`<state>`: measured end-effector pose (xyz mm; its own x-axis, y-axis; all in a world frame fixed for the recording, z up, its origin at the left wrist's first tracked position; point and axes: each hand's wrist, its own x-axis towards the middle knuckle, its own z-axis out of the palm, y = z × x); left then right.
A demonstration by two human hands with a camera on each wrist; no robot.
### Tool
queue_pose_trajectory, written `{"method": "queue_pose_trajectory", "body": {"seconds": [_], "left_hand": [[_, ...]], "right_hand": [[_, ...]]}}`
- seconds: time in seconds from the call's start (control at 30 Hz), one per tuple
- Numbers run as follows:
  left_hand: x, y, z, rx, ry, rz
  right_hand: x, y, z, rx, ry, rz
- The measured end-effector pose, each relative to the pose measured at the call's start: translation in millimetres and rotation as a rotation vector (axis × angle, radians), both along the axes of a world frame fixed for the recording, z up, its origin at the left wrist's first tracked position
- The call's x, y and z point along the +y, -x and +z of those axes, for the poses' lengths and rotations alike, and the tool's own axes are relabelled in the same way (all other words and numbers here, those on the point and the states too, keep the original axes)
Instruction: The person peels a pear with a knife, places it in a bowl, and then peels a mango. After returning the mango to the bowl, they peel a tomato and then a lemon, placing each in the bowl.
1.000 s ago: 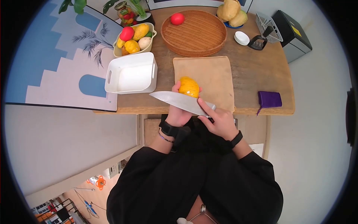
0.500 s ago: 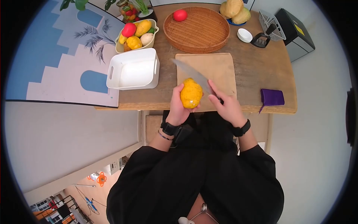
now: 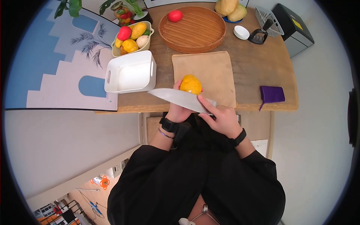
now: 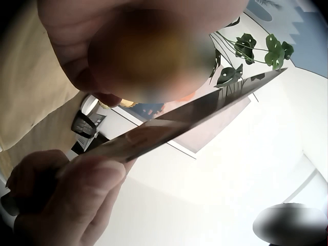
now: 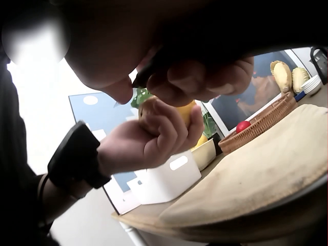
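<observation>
My left hand [image 3: 179,112] grips a rounded yellow fruit [image 3: 191,83] over the near part of the tan board [image 3: 219,65]. Its fingers curl round the fruit in the right wrist view. In my right hand [image 3: 224,120] is a large kitchen knife [image 3: 174,98], with the forefinger laid along the blade near the handle. The blade points left, crossing in front of the fruit's near side and over the left hand in the head view. Close up in the left wrist view, the fruit [image 4: 148,56] is blurred above the blade [image 4: 189,115].
A white bin [image 3: 129,90] stands left of the board, with a bowl of fruit [image 3: 151,35] behind it. Behind the board lies a round wicker tray [image 3: 193,32] with a red fruit [image 3: 175,15]. A purple pouch [image 3: 272,94] and a small white bowl [image 3: 241,32] are to the right.
Half a second ago the knife was angled away, right of the fruit; it has swung back across the fruit's near side, about as it was a second ago. The left hand keeps its grip.
</observation>
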<state>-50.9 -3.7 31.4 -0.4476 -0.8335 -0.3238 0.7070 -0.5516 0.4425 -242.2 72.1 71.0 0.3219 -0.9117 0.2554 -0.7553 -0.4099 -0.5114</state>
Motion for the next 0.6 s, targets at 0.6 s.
{"method": "queue_pose_trajectory", "body": {"seconds": [0.6], "left_hand": [[14.5,-6.6,3.5,-0.334,0.287,-0.129]], "right_hand": [[-41.5,31.4,-5.4,-0.136,-0.330,-0.251]]}}
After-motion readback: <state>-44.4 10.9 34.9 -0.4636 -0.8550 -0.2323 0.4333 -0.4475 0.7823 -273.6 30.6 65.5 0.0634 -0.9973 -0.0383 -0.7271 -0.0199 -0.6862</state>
